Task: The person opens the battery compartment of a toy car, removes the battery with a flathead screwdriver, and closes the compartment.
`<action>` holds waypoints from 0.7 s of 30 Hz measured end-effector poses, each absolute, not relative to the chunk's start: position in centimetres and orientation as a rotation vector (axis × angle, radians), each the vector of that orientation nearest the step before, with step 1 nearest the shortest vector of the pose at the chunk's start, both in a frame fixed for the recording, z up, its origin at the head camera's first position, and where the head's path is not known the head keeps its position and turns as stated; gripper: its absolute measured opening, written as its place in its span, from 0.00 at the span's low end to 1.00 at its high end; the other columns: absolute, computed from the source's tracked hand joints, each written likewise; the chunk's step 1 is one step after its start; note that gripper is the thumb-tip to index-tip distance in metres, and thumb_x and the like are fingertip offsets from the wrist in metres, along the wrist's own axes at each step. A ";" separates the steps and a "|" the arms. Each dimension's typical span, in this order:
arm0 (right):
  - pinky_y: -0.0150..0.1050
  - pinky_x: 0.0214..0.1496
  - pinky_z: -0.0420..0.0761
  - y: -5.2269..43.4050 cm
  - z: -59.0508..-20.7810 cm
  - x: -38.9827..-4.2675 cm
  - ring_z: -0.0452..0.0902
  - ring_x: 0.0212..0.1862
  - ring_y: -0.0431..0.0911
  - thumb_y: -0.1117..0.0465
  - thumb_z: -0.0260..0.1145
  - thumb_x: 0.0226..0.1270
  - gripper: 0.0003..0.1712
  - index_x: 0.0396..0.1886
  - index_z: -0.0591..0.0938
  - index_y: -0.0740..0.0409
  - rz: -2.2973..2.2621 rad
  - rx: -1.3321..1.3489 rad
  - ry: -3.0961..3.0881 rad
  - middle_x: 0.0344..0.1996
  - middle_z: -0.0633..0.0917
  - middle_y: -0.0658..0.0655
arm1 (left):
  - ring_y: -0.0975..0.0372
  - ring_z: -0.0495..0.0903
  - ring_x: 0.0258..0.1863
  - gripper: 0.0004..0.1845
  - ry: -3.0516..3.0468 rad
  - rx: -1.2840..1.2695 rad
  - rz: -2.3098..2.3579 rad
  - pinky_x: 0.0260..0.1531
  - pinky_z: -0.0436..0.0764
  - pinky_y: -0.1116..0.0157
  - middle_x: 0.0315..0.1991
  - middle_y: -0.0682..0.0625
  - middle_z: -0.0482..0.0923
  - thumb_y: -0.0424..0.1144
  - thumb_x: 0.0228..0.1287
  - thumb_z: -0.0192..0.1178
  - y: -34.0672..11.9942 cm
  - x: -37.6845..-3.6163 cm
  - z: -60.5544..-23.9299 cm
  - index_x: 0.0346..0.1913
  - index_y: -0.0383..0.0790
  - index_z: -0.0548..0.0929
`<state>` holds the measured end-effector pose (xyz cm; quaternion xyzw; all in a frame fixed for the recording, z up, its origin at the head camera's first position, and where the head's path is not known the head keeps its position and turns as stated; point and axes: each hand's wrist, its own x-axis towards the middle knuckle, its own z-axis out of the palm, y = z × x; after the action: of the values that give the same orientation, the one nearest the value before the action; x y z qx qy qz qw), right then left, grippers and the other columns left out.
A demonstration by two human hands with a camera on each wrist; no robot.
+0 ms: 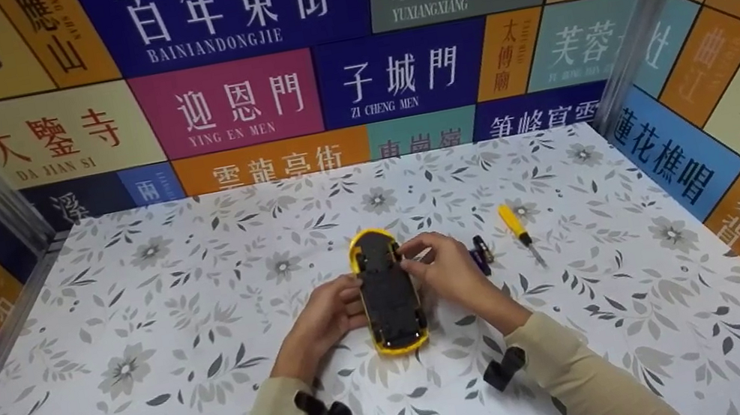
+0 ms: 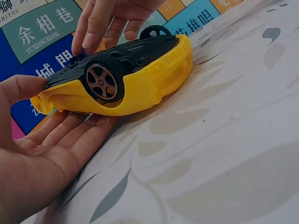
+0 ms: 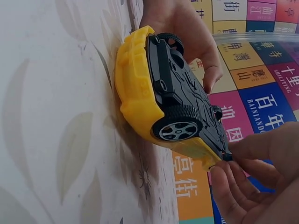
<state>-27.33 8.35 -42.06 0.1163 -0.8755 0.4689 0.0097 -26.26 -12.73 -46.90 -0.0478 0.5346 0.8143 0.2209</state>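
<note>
A yellow toy car [image 1: 389,295] lies upside down on the floral table, its black underside facing up. My left hand [image 1: 341,309] grips the car's left side, thumb on the edge and fingers under the body [image 2: 140,79]. My right hand [image 1: 422,257] pinches the far right end of the car, near a wheel; in the right wrist view its fingertips [image 3: 236,161] close on the tip of the black chassis [image 3: 187,93]. What, if anything, lies between those fingertips is too small to tell.
A screwdriver with a yellow handle [image 1: 517,227] lies to the right of my right hand. A small dark purple part [image 1: 481,254] sits between them. Walls of coloured sign panels [image 1: 244,100] enclose the table [image 1: 131,318] on three sides.
</note>
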 end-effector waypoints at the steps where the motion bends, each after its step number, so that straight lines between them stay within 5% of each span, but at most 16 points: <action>1: 0.36 0.38 0.80 8.3 -42.1 -27.3 0.83 0.39 0.47 0.61 0.71 0.66 0.08 0.44 0.86 0.55 1.480 0.330 -2.736 0.43 0.87 0.56 | 0.59 0.86 0.40 0.19 1.477 -0.130 2.250 0.41 0.86 0.61 0.39 0.50 0.87 0.37 0.67 0.49 -12.7 -26.3 -46.9 0.58 0.33 0.73; 14: 0.35 0.33 0.82 8.0 -42.9 -27.5 0.82 0.36 0.46 0.54 0.71 0.66 0.20 0.53 0.79 0.59 1.636 0.187 -2.831 0.50 0.84 0.61 | 0.58 0.87 0.43 0.24 1.505 -0.105 2.237 0.42 0.86 0.61 0.45 0.47 0.86 0.38 0.68 0.48 -12.8 -26.2 -47.1 0.65 0.31 0.70; 21: 0.41 0.43 0.86 7.8 -43.2 -27.7 0.84 0.48 0.50 0.52 0.68 0.69 0.27 0.63 0.79 0.61 1.686 0.161 -2.901 0.55 0.85 0.64 | 0.57 0.87 0.45 0.24 1.493 -0.132 2.239 0.42 0.86 0.60 0.47 0.46 0.86 0.38 0.68 0.49 -12.9 -26.3 -47.0 0.65 0.33 0.70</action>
<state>-27.72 7.82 -43.22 0.0478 -0.8585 0.4989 -0.1084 -26.33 -12.86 -47.00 -0.0479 0.5405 0.8102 0.2218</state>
